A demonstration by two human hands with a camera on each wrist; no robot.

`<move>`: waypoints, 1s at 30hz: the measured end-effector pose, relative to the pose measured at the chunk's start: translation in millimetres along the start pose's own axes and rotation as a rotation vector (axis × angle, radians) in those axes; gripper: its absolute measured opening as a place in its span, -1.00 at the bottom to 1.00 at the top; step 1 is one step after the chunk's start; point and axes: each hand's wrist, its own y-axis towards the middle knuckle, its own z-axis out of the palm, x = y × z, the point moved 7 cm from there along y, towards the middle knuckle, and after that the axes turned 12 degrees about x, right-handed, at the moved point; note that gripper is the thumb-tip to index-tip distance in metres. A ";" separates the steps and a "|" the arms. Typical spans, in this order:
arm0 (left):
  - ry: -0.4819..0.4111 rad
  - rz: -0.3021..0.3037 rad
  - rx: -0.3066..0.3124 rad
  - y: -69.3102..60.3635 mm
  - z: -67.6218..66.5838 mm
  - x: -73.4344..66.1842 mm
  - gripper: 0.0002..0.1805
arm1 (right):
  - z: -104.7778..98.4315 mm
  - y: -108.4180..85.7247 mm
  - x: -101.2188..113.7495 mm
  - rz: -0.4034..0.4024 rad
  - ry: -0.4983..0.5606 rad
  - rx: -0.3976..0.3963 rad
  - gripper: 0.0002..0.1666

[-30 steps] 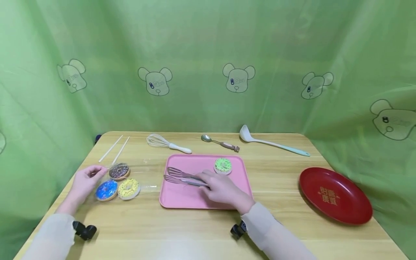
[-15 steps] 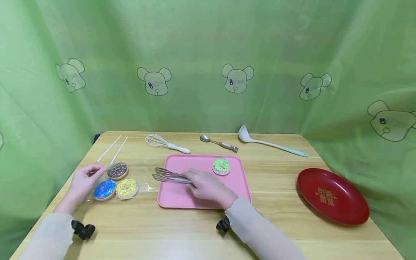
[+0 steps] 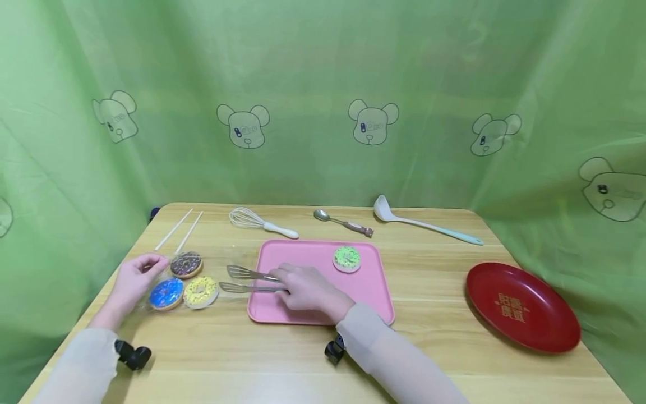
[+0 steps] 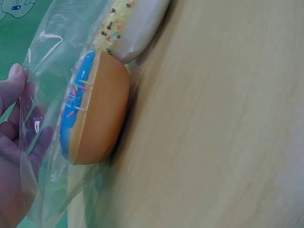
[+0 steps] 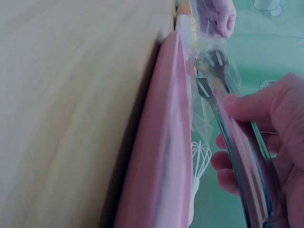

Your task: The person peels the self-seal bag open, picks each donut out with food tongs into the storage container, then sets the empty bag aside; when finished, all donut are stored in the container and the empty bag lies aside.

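Observation:
At the left of the table, my left hand pinches the edge of a clear plastic bag. Inside or under that film lie a blue donut, a yellow donut and a chocolate donut. My right hand grips metal tongs above the pink tray. The slotted heads of the tongs are spread and point left, past the tray's edge, close to the yellow donut. A green donut rests on the tray, toward its back right.
Along the back lie two white sticks, a whisk, a spoon and a ladle. A red oval plate sits at the right. Green curtain surrounds the table.
My right hand has moved left with the tongs, from over the tray toward the donuts. The tong heads have spread wider. My left hand stays at the bag's edge.

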 end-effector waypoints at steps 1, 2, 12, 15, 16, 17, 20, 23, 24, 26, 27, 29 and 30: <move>0.002 -0.002 0.000 0.1 -0.4 -0.1 -0.65 | 0.4 1.2 2.4 -0.008 -0.005 0.004 -0.52; 0.006 -0.004 -0.001 0.1 -0.9 -0.4 -0.66 | 1.2 2.6 4.6 -0.017 -0.010 0.008 -0.51; -0.005 -0.011 0.003 -0.4 -4.3 -2.6 -0.66 | 7.4 18.2 14.1 -0.043 0.068 0.058 -0.40; 0.016 0.000 0.014 -0.3 -3.2 -3.5 -0.69 | 9.2 23.3 15.3 -0.057 0.092 0.079 -0.40; 0.017 0.002 0.017 -0.6 -2.8 -3.8 -0.69 | 9.4 24.6 15.7 -0.060 0.098 0.083 -0.40; 0.019 0.006 0.019 -0.8 -2.4 -4.1 -0.69 | 9.6 25.8 16.2 -0.061 0.105 0.091 -0.39; 0.022 0.011 0.024 -1.1 -1.5 -3.4 -0.69 | 9.5 29.2 17.5 -0.060 0.115 0.107 -0.37; 0.016 0.011 0.033 -0.9 -1.3 -1.1 -0.68 | 9.5 32.5 18.4 -0.066 0.117 0.116 -0.35; 0.017 0.013 0.036 -0.9 -1.3 -0.4 -0.69 | 9.5 33.6 18.7 -0.073 0.112 0.113 -0.35; 0.025 0.015 0.041 -0.9 -1.3 0.8 -0.69 | 10.2 36.0 19.1 -0.090 0.106 0.107 -0.36; 0.030 0.017 0.043 -1.0 -1.3 1.1 -0.69 | 10.5 37.2 19.6 -0.100 0.100 0.104 -0.36; 0.039 0.019 0.047 -1.5 -0.9 1.5 -0.70 | 11.8 39.8 20.6 -0.117 0.094 0.104 -0.36; 0.039 0.019 0.050 -1.9 -0.7 1.6 -0.71 | 12.5 40.9 21.1 -0.122 0.094 0.107 -0.36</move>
